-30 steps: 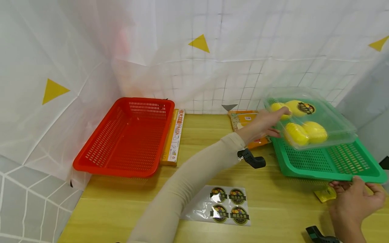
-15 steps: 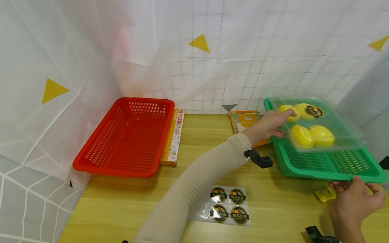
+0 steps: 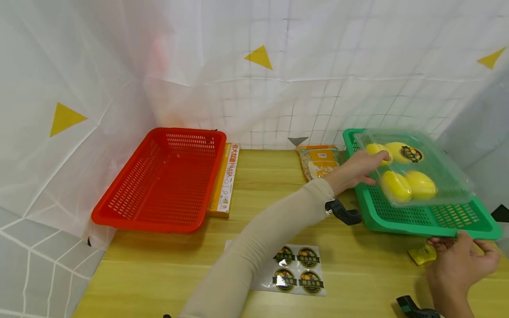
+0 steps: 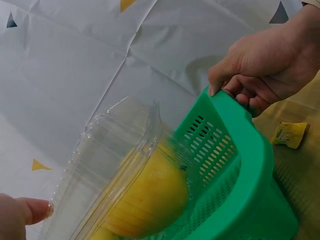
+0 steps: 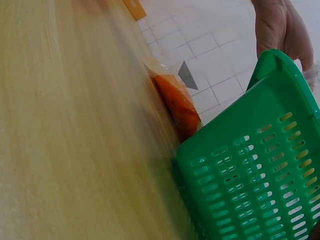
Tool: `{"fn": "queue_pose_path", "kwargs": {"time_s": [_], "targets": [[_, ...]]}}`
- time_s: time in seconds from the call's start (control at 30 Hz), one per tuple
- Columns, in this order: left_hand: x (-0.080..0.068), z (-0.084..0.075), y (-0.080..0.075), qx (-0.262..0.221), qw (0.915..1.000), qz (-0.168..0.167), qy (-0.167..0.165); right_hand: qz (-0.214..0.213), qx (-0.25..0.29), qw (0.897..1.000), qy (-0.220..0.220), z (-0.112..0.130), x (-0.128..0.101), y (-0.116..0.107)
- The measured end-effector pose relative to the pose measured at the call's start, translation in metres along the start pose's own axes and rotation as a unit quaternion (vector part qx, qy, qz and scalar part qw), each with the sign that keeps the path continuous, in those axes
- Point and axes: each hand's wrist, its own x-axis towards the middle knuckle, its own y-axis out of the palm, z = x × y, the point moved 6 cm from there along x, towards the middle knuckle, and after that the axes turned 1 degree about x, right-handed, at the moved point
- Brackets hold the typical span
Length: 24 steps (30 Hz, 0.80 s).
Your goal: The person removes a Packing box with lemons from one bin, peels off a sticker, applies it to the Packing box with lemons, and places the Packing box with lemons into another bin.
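Note:
My left hand pinches the left edge of a clear plastic fruit box, thumb on top. Several yellow fruits show through it, and one carries a round dark sticker. The box is tilted and overlaps the mouth of a green basket; in the left wrist view its lower part reaches inside the basket's walls. At the basket's near rim my right hand grips it, thumb over the rim and fingers curled below, as the left wrist view shows too.
A red basket stands on the left, beside a pasta box. An orange-and-clear food bag lies behind my left arm. In front are a sticker sheet and a small yellow packet. White sheeting walls the table.
My left hand has moved slightly right and lowered the fruit box toward the green basket. My right hand keeps its hold on the rim.

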Motion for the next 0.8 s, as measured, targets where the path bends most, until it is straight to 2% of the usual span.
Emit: {"fn": "queue_pose_path", "kwargs": {"time_s": [0.23,0.8], "targets": [[0.003,0.003,0.007,-0.002,0.9999,-0.005,-0.015,-0.001,0.017,1.0,0.013,0.0,0.0,0.002],[0.004,0.007,0.016,0.01,0.9995,0.01,-0.027,0.0,0.024,1.0,-0.008,0.0,0.002,-0.001]]}}
